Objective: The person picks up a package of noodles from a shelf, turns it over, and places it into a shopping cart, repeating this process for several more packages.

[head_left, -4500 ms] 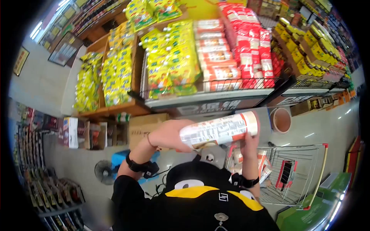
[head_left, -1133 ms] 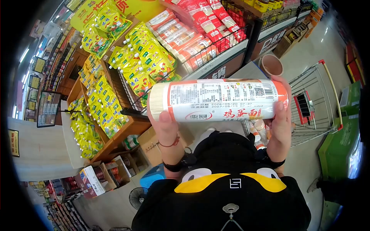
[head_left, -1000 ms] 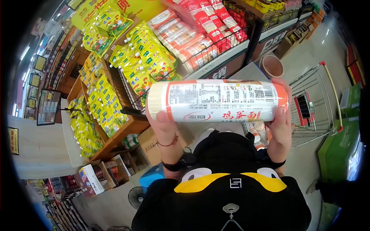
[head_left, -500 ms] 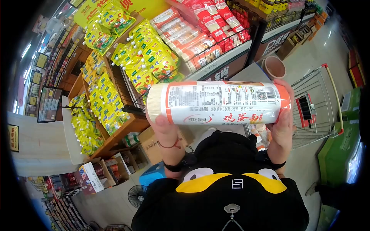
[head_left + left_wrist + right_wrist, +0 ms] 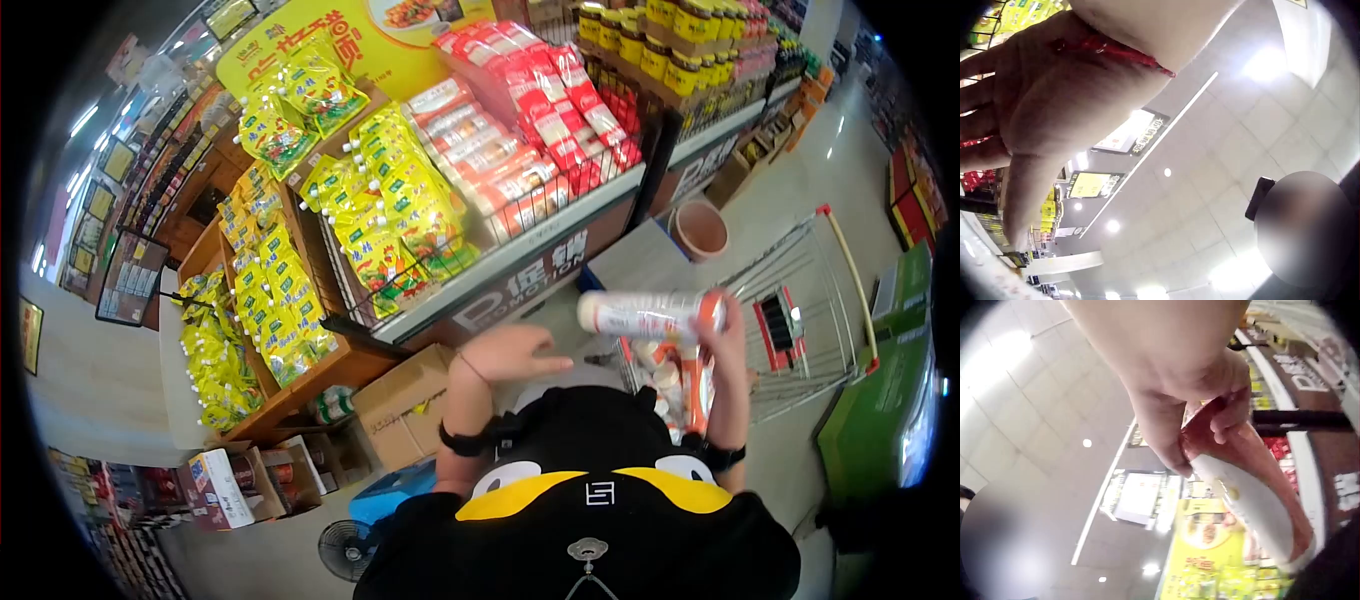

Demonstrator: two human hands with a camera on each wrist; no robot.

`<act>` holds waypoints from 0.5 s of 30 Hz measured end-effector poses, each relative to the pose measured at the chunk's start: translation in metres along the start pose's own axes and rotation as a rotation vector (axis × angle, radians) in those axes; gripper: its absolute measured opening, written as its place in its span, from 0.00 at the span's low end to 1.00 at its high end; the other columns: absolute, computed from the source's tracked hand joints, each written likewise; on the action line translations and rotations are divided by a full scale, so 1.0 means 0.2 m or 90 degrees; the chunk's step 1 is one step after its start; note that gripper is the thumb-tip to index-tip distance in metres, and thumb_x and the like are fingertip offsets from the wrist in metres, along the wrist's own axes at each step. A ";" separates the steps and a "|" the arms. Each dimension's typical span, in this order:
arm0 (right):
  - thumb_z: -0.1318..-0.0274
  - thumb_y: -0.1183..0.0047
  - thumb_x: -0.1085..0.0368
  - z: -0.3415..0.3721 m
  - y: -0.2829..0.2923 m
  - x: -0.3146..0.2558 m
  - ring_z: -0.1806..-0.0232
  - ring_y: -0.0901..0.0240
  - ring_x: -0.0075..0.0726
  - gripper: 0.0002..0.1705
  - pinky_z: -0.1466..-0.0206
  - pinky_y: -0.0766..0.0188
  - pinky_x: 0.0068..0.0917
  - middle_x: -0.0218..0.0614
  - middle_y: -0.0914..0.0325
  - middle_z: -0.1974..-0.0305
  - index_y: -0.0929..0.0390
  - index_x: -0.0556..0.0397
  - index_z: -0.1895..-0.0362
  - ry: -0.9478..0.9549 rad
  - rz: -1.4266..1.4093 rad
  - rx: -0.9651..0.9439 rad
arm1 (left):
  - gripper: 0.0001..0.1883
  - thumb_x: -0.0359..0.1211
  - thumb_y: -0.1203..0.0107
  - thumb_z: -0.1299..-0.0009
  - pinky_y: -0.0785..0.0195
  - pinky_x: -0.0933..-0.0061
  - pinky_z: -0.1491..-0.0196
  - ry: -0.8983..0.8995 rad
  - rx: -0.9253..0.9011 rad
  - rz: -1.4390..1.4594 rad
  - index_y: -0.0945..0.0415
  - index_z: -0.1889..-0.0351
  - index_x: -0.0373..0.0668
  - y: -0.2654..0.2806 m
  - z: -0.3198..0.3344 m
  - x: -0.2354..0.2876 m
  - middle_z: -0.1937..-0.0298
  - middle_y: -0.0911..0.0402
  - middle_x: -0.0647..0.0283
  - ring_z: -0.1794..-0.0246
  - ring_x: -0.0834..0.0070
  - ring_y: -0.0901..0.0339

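A cylindrical noodle pack with white and orange wrapping (image 5: pixel 650 314) hangs over the front end of the shopping cart, slightly blurred. My right hand (image 5: pixel 728 345) grips its orange end; in the right wrist view the thumb and fingers of that hand (image 5: pixel 1191 394) pinch the pack (image 5: pixel 1254 503). Away from the pack, my left hand (image 5: pixel 515 354) holds nothing, its fingers extended toward the right. The left wrist view shows the left hand (image 5: pixel 1041 94) with spread fingers. Similar packs (image 5: pixel 672 385) lie in the cart (image 5: pixel 815 345) below the held one.
Behind, a wire-railed shelf (image 5: pixel 520 255) carries yellow pouches (image 5: pixel 405 215), orange-white packs (image 5: pixel 480 150) and red packs (image 5: pixel 560 100). A cardboard box (image 5: pixel 405 405), a fan (image 5: pixel 347 548) and a blue object (image 5: pixel 392 490) stand at left. A round bin (image 5: pixel 700 230) stands beyond the cart.
My left hand has let go of the pack and moved down and right. The right hand has carried the pack lower, over the cart. The shelves show more fully in the head view.
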State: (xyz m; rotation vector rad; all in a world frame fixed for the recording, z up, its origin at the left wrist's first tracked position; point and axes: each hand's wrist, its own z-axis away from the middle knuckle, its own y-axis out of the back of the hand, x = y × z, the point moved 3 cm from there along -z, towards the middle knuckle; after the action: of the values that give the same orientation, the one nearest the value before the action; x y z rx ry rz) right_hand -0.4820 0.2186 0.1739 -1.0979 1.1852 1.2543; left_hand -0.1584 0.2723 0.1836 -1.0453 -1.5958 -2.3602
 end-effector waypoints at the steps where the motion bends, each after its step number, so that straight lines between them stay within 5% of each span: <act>1: 0.60 0.36 0.72 0.02 0.04 0.11 0.84 0.35 0.19 0.35 0.86 0.38 0.18 0.31 0.27 0.71 0.38 0.51 0.44 -0.044 0.066 0.022 | 0.29 0.57 0.51 0.34 0.32 0.62 0.58 0.021 -0.027 0.105 0.23 0.63 0.35 -0.03 -0.01 -0.02 0.65 0.21 0.47 0.63 0.54 0.24; 4: 0.67 0.30 0.66 0.03 0.32 0.73 0.60 0.27 0.32 0.44 0.60 0.27 0.29 0.40 0.28 0.55 0.37 0.52 0.40 -0.119 0.147 0.209 | 0.28 0.54 0.52 0.32 0.31 0.64 0.58 0.009 0.050 0.219 0.24 0.62 0.34 -0.09 0.06 -0.08 0.64 0.21 0.46 0.62 0.55 0.23; 6: 0.63 0.33 0.63 0.02 0.66 1.38 0.54 0.28 0.41 0.46 0.62 0.24 0.32 0.45 0.30 0.51 0.42 0.59 0.37 -0.058 0.069 0.229 | 0.28 0.55 0.54 0.31 0.31 0.65 0.56 0.067 0.072 0.239 0.24 0.62 0.34 -0.16 0.11 -0.20 0.63 0.21 0.46 0.61 0.55 0.23; 7: 0.60 0.34 0.60 0.13 0.71 1.40 0.55 0.27 0.44 0.44 0.65 0.23 0.31 0.47 0.29 0.51 0.41 0.61 0.39 -0.308 0.000 0.352 | 0.29 0.55 0.55 0.31 0.31 0.65 0.55 0.118 0.070 0.247 0.24 0.61 0.34 -0.19 0.14 -0.25 0.62 0.21 0.45 0.60 0.54 0.24; 8: 0.56 0.38 0.61 0.19 0.85 1.65 0.55 0.26 0.44 0.39 0.63 0.24 0.30 0.46 0.28 0.51 0.39 0.60 0.39 -0.302 -0.316 0.272 | 0.30 0.56 0.56 0.30 0.32 0.65 0.54 0.170 0.065 0.256 0.24 0.61 0.33 -0.22 0.16 -0.30 0.62 0.21 0.45 0.59 0.54 0.24; 9: 0.48 0.48 0.56 0.29 0.77 1.56 0.70 0.27 0.29 0.21 0.70 0.28 0.27 0.35 0.24 0.66 0.27 0.57 0.53 -0.300 -0.403 0.247 | 0.31 0.56 0.58 0.30 0.32 0.65 0.54 0.195 0.054 0.252 0.24 0.60 0.33 -0.25 0.18 -0.34 0.61 0.21 0.44 0.59 0.53 0.24; 12: 0.48 0.48 0.57 0.38 0.72 1.64 0.69 0.27 0.29 0.22 0.70 0.28 0.27 0.36 0.24 0.65 0.28 0.57 0.52 -0.423 -0.329 0.218 | 0.35 0.60 0.63 0.30 0.33 0.63 0.52 0.244 0.004 0.248 0.24 0.59 0.32 -0.30 0.18 -0.41 0.60 0.22 0.43 0.57 0.51 0.25; 15: 0.48 0.48 0.57 0.39 0.68 1.70 0.68 0.27 0.30 0.22 0.70 0.28 0.26 0.36 0.24 0.65 0.28 0.57 0.51 -0.511 -0.222 0.200 | 0.30 0.55 0.59 0.29 0.35 0.68 0.47 0.307 -0.068 0.247 0.26 0.51 0.35 -0.27 0.12 -0.43 0.54 0.22 0.48 0.51 0.59 0.26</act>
State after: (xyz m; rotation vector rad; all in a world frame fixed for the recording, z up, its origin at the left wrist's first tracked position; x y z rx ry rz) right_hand -0.6283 0.3318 -0.1526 -0.4508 0.5175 1.0294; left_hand -0.1059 0.2919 0.0964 -0.6501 -1.0067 -2.2181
